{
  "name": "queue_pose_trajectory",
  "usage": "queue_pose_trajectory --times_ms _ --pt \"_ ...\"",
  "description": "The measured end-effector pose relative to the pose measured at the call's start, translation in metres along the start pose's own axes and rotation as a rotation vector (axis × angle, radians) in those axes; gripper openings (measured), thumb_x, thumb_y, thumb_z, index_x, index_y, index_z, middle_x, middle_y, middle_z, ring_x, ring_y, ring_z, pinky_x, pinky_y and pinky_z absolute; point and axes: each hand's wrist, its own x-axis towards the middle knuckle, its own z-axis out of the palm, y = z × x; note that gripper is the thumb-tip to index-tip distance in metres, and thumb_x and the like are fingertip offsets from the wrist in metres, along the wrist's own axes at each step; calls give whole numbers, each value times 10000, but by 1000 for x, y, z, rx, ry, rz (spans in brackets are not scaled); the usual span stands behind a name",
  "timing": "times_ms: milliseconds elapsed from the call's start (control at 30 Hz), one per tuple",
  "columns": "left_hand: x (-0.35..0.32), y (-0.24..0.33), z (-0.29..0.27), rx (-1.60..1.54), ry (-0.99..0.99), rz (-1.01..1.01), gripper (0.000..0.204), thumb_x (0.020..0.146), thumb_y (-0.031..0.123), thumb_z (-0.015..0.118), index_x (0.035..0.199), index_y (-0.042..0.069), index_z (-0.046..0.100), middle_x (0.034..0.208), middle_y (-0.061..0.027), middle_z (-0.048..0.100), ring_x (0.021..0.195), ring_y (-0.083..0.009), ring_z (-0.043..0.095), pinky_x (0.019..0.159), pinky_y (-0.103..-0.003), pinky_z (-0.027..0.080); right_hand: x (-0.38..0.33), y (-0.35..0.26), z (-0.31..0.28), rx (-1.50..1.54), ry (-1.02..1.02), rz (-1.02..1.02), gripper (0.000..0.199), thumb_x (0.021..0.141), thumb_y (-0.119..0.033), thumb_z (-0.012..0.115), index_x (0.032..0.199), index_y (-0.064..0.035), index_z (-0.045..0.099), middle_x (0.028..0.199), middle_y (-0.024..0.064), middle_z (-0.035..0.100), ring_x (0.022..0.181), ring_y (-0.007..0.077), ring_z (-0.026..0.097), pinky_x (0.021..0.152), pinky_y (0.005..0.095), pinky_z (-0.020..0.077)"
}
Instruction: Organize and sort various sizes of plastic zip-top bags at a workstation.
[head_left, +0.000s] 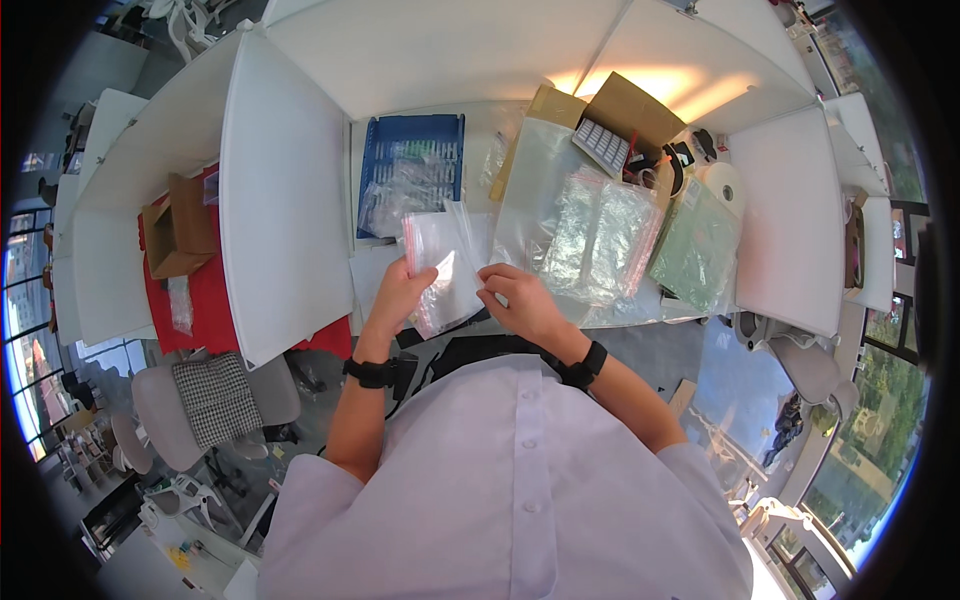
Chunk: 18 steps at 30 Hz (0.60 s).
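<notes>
Now — left hand (398,297) and right hand (520,297) both pinch-grip thin clear crinkly zip bag (442,275) — rectangular, red-edged.

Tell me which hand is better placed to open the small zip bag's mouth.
Right, probably. The left hand grips the small clear zip bag by its side, steadying it. The right hand sits at the bag's right edge with fingertips on it, so it looks freer to work the opening.
</notes>
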Motion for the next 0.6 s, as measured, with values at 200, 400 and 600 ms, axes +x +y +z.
queue_pose_trajectory --times_ms 200,400,600 --pt "-2 -4 35 -242 -80 7 257 964 135 571 1162 -27 598 1033 -57 653 892 -101 606 779 -276 495 -1 10 7 221 12 158 203 766 -90 788 737 16 616 923 104 676 776 222 647 696 317 507" --pt "0 -13 53 -441 -79 -3 259 983 144 545 1173 -25 596 1041 -59 652 912 -110 611 813 -281 491 1 19 -5 322 -139 311 379 725 -108 829 666 13 475 733 59 546 612 149 439 574 303 411" --pt "4 -8 50 -330 15 -3 283 992 177 522 1168 -28 605 1019 -55 663 886 -122 619 794 -279 487 -3 30 -18 398 -25 288 373 854 -141 727 661 33 459 673 67 453 595 140 398 550 317 362"
